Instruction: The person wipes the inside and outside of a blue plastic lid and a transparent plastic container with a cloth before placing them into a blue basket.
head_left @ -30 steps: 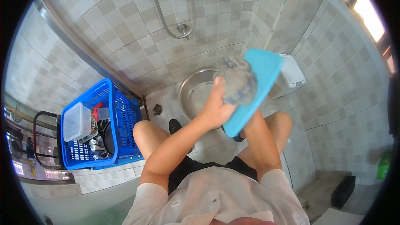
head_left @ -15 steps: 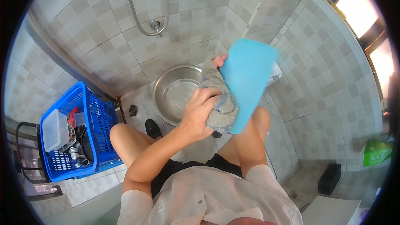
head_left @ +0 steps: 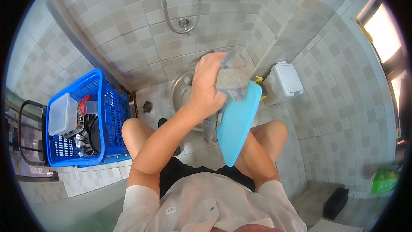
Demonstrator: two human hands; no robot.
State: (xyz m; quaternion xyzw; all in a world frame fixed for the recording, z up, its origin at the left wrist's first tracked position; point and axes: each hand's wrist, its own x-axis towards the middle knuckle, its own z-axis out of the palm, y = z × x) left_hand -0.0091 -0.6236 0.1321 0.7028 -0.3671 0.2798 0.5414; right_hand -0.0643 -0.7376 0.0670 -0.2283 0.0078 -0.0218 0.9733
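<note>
My left hand (head_left: 207,83) is closed on a bunched grey towel (head_left: 236,75) and presses it to the upper edge of a light-blue cutting board (head_left: 238,122). Part of the towel hangs down along the board's left side. The board is held tilted in the air above my lap, its narrow end pointing down toward me. My right forearm (head_left: 259,159) runs up behind the board, which hides my right hand; the board is held from that side. Below and beyond my hands a round steel basin (head_left: 177,94) stands on the floor, partly covered by my left arm.
At the left a blue plastic basket (head_left: 102,124) holds a clear container (head_left: 63,114), cutlery and a dark pan (head_left: 95,135). A white lidded bin (head_left: 288,79) stands by the right wall. A shower hose (head_left: 165,6) hangs on the tiled wall ahead.
My left hand and the towel have moved up to the board's upper edge. The board has come lower and turned more edge-on. The fingers at its left edge are now hidden.
</note>
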